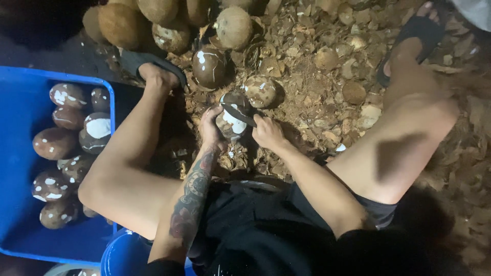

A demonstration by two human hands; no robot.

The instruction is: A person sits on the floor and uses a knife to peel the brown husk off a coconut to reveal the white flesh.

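Ground of brown husk chips and shell scraps (317, 92), dimly lit, lay under the seated person.

Item: left hand (211, 130), fingers curled shut round the near left side of a round, dark brown coconut with white peeled patches (231, 118), which was held just above the scraps between both hands.

Item: right hand (267, 134), fingers closed on the handle of a dark curved blade (239, 113); the blade lay across the nut's top.

Item: two part-peeled brown coconuts (209, 66), just beyond the fingertips, one more (260, 91) beside the blade tip.

Item: unpeeled tan coconuts (123, 23), heaped farther off.

Item: blue plastic tub (25, 92), well left of the left hand, holding peeled brown-and-white nuts (97, 128).

Item: dark sandals (153, 64) on both feet, flanking the heap.
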